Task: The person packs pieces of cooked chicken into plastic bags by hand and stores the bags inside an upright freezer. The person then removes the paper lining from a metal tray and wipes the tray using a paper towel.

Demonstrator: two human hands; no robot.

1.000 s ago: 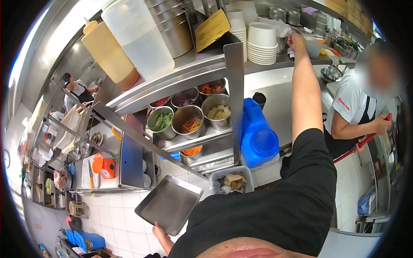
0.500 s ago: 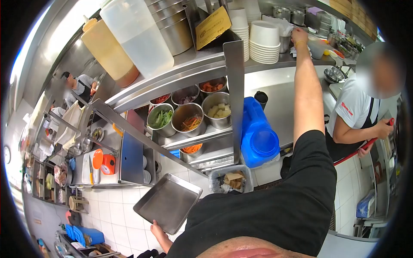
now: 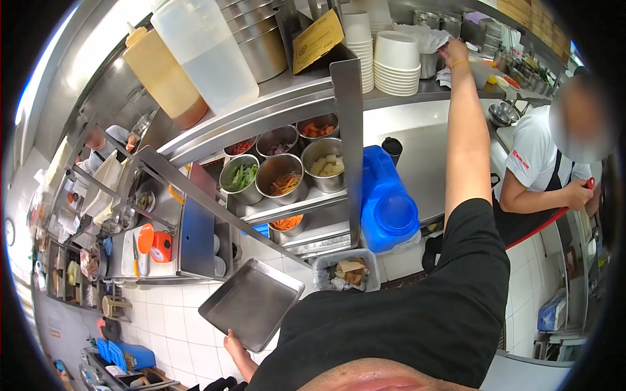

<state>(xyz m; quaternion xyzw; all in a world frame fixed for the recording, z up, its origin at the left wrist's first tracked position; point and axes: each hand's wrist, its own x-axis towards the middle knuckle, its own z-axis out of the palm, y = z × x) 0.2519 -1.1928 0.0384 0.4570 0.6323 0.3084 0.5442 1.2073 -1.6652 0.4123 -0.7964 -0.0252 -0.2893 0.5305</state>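
My left hand [image 3: 236, 347] grips the near edge of a shallow rectangular metal baking tray [image 3: 252, 304], tilted at my left side above the floor. The tray has nothing in it. My right arm stretches far forward to the back counter. There my right hand [image 3: 454, 53] has its fingers curled together at the edge of crumpled white plastic [image 3: 427, 40] covering a steel container [image 3: 428, 65]. What the fingers hold is too small to make out. White folded paper [image 3: 444, 77] lies just below that hand. Stacked white paper bowls [image 3: 397, 65] stand left of it.
Steel pots of cut vegetables [image 3: 282, 178] fill the rack ahead. A blue jug [image 3: 389, 202] stands beside the rack's post, with a waste bin [image 3: 346, 270] below. A co-worker [image 3: 536, 156] holding a red handle stands close on my right. Large bottles [image 3: 207, 58] line the upper shelf.
My right hand has shifted slightly at the white plastic, and its fingers show more. The tray stays in my left hand. The co-worker at right has moved slightly to the right.
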